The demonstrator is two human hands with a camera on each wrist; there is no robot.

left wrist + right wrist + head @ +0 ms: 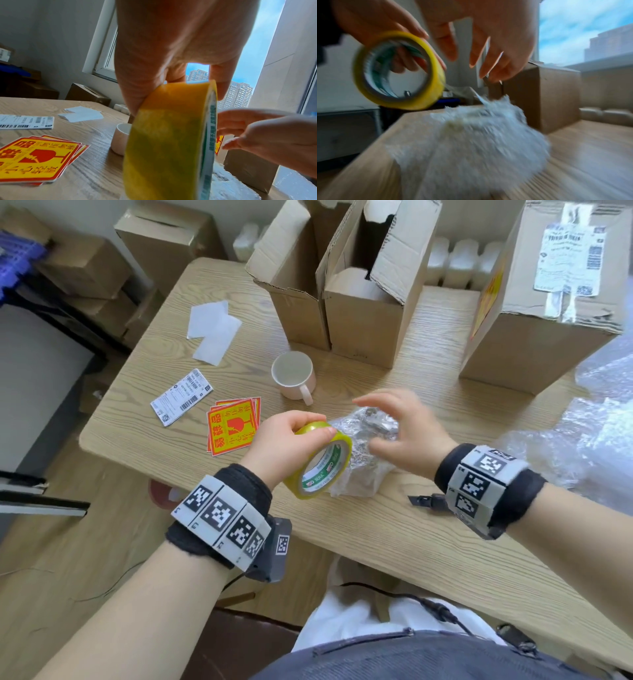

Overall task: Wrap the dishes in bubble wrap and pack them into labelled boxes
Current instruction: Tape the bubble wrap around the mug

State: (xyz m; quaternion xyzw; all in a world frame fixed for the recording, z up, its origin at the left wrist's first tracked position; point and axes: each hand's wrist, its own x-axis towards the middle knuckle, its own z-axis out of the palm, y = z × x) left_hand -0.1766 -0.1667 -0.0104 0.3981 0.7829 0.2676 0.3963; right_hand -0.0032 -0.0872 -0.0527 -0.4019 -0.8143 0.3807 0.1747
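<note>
While the left hand [284, 440] grips the yellow tape roll [320, 462] and the right hand [407, 433] hovers spread over one bubble-wrapped bundle [363, 470], the white mug [294, 374] beyond them awaits wrapping, nothing visibly boxed.

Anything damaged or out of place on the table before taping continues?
The middle cardboard box has a ragged, torn flap at its top. One bare mug stands unwrapped. Otherwise nothing is spilled or broken.

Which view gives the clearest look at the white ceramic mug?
The head view: the white ceramic mug shows whole, upright, empty, handle toward the person. The left wrist view shows only its left part behind the yellow tape roll. The right wrist view misses it.
</note>
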